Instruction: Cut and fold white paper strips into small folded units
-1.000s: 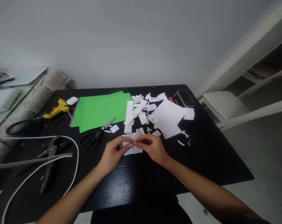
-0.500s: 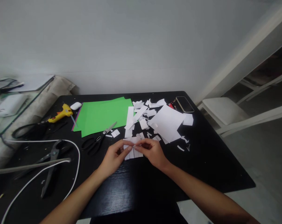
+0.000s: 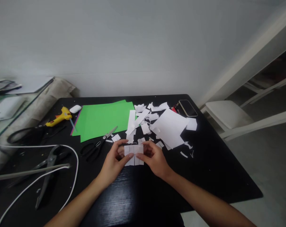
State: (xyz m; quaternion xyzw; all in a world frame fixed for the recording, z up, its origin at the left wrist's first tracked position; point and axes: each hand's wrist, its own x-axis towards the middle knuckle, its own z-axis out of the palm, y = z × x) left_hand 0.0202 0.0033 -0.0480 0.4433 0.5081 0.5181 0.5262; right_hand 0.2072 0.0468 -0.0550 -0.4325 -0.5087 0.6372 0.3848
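Note:
Between my two hands is a small white piece of paper point(image 3: 134, 149) with creases and a vertical line down its middle. My left hand point(image 3: 113, 160) grips its left part, thumb on the front face and fingers behind. On the right side my right hand point(image 3: 156, 160) pinches it the same way, the thumbs close to each other near the middle line. Just beyond lie small white paper scraps point(image 3: 145, 128). Black-handled scissors point(image 3: 99, 143) rest left of my left hand, blades pointing away.
Green sheets point(image 3: 102, 118) lie at the back left beside a yellow glue gun point(image 3: 62, 116) and a white case point(image 3: 75, 109). Larger white paper point(image 3: 170, 127) and a phone point(image 3: 187, 108) are at the right. Pliers point(image 3: 49, 167) and a white cable point(image 3: 75, 176) occupy the left.
The white paper piece, lower and flatter before, is now tilted up toward me. My thumbs have moved onto its front face. The view has shifted slightly.

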